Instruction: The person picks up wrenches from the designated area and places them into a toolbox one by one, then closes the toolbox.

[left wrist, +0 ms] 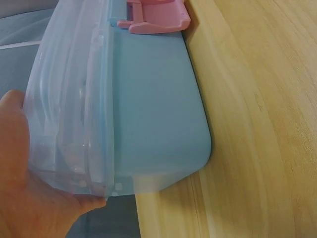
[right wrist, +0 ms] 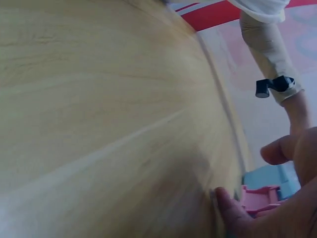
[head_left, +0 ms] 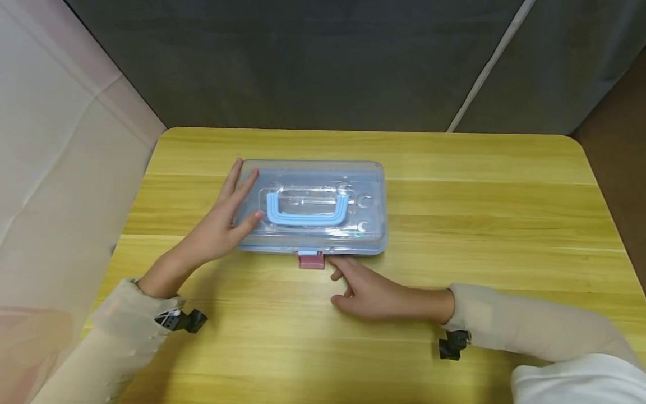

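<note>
A plastic case with a clear lid and light blue body sits on the table. Its blue carrying handle lies folded on the lid. At the front, the pink latch sticks outward, also visible as a pink latch in the left wrist view. My left hand rests on the lid's left end, fingers spread and fairly straight, thumb close to the handle. Beside the latch, at the case's front edge, is my right hand; its index finger reaches forward, the other fingers loosely bent, holding nothing. The case's contents are unclear.
The wooden table has rounded far corners. A dark grey curtain hangs behind it, and pale fabric borders the left side. Small black cameras are strapped to both forearms.
</note>
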A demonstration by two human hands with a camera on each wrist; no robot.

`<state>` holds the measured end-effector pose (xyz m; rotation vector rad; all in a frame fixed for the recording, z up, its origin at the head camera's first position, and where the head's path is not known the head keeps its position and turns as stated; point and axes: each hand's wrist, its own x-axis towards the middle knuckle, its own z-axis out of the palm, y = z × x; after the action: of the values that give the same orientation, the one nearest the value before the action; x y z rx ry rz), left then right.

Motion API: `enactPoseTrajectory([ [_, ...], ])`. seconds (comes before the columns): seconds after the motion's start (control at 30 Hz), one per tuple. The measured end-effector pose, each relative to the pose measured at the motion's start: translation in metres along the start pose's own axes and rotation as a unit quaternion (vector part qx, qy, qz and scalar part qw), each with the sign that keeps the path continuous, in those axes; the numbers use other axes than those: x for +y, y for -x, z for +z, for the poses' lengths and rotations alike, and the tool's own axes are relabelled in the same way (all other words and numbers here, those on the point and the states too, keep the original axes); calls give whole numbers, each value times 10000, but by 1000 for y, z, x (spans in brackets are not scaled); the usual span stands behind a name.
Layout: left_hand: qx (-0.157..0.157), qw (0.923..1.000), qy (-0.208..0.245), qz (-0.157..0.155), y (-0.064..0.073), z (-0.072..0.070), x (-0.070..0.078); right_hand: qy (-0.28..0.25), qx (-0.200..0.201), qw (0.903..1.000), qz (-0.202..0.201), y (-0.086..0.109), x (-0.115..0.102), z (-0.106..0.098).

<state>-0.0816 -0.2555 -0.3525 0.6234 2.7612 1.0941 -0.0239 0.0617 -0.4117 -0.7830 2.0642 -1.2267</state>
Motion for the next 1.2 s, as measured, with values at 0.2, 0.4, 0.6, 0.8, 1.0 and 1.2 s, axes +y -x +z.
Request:
enactPoseTrajectory([
  [0.2, 0, 10000, 43, -11, 0, -1, 2, -2017, 154, 9793, 36, -10, 5, 7],
  [0.4, 92, 9999, 79, 54, 0, 0, 1, -3054, 117, 9521, -15, -15, 1, 13],
  [0.6, 173, 9997, 134, 109, 0, 2, 0, -3335, 325, 9421, 129, -21, -2, 19],
  [0.8, 218, 9995, 197, 147, 1, 3, -1, -3552, 392, 9332, 364, -27, -7, 22],
  [1.0, 216, 9995, 198, 115, 1, 4, -3, -3848, 438, 9172, 942, -33, -14, 24],
  [1.2, 226, 9993, 250, 150, 0, 3, -2, -4312, 624, 8903, 1324, -39, -19, 26],
])
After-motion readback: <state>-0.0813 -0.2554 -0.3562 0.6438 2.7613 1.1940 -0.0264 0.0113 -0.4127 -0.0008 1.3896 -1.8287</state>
